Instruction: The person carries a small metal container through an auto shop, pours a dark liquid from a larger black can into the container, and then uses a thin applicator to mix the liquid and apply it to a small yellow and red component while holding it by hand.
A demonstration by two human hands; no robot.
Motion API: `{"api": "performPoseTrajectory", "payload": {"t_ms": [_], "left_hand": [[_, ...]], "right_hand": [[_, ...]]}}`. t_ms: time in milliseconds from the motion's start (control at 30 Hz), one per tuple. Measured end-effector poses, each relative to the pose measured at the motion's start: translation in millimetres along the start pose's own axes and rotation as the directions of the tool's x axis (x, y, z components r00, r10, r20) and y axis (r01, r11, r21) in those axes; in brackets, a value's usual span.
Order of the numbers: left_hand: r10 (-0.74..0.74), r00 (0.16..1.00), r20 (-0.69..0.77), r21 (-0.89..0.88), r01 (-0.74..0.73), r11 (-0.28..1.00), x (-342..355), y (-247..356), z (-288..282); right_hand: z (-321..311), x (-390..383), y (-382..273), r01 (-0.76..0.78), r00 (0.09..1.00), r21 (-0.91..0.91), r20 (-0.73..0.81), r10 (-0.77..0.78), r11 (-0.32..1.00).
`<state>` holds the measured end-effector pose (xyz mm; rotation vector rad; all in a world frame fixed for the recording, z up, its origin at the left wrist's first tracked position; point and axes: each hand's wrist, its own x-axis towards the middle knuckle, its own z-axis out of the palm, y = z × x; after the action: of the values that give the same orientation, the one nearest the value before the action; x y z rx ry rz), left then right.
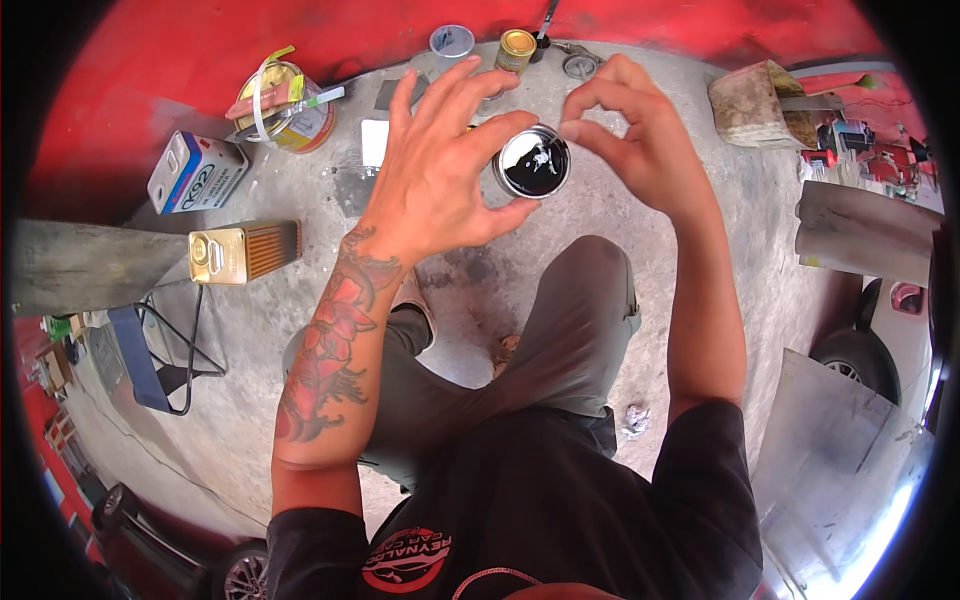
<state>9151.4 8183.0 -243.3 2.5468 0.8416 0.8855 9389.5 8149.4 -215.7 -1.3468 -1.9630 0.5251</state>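
My left hand (440, 155) grips a small round can (533, 162) by its sides, between thumb and forefinger, with the other fingers spread out. Glossy black liquid fills the can, with white streaks or glints on its surface; I cannot tell which. Close to the can's far right rim, my right hand (640, 140) is closed in a pinch, thumb and forefinger together. Anything between those fingertips is too small or hidden to make out. Beyond the hands, a gold can (517, 50) stands on the floor near a clear lid or cup (452, 41).
Along the left stand a large tin with a white handle (262, 105) and a brush across it, a white-and-blue rectangular tin (197, 172), a gold rectangular tin (245, 252) and a folding stool (150, 355). A worn sack (755, 105) and metal sheets (830, 440) lie right.
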Motion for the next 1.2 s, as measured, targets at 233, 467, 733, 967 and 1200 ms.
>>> {"api": "performPoseTrajectory", "payload": {"t_ms": [233, 467, 733, 967, 1200], "left_hand": [[-0.003, 1.0, 0.005, 0.019, 0.003, 1.0, -1.5, -2.6, 0.9], [-0.023, 1.0, 0.008, 0.018, 0.023, 1.0, -0.9, -1.9, 1.2], [-0.021, 1.0, 0.0, 0.006, 0.021, 1.0, -3.1, -2.5, 2.5], [-0.029, 1.0, -0.001, 0.003, 0.029, 1.0, -3.0, -1.6, 4.9], [-0.016, 1.0, -0.01, 0.001, 0.016, 1.0, -1.5, -1.1, 7.8]], "right_hand": [[-5.2, -0.7, -14.6, 0.024, 0.998, -0.212, 0.064, -0.011, 0.977], [3.4, 1.6, -18.1, -0.065, 0.998, -0.036, -0.01, 0.064, 0.997], [7.3, -17.6, -11.0, -0.159, 0.986, 0.121, -0.028, 0.164, 0.98], [-3.9, -17.7, -24.4, -0.17, 0.983, 0.083, -0.059, 0.175, 0.982], [-13.2, -14.5, -31.3, -0.127, 0.989, 0.038, -0.065, 0.129, 0.991]]}}
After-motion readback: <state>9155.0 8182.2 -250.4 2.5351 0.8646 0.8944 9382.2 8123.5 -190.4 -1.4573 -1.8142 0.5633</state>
